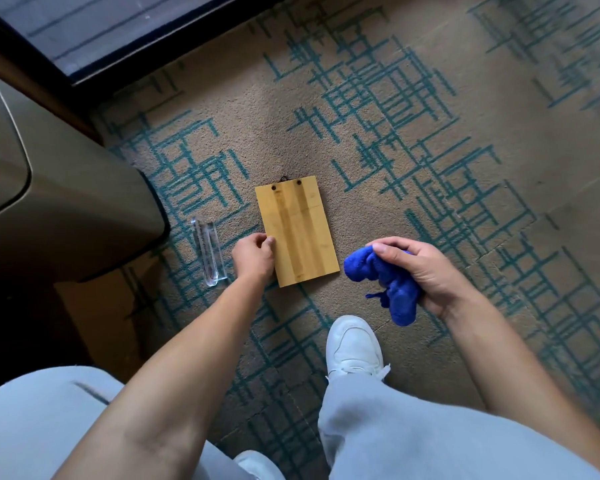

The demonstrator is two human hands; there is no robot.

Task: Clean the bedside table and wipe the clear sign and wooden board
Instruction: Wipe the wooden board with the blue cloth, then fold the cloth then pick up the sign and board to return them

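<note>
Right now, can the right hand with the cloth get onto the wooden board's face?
Probably yes. The flat tan wooden board lies face-up on the carpet, its top bare. The left hand only grips its left edge. The right hand, bunching the blue cloth, hovers just right of it with nothing between.

board flat — sign beside

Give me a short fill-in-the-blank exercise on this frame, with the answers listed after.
1. The right hand is closed on a blue ____.
2. The left hand grips the left edge of the ____, which lies flat.
3. The clear sign lies on the ____, left of the left hand and untouched.
4. The shoe below the blue item is ____ in colour.

Answers: cloth; board; carpet; white
</note>
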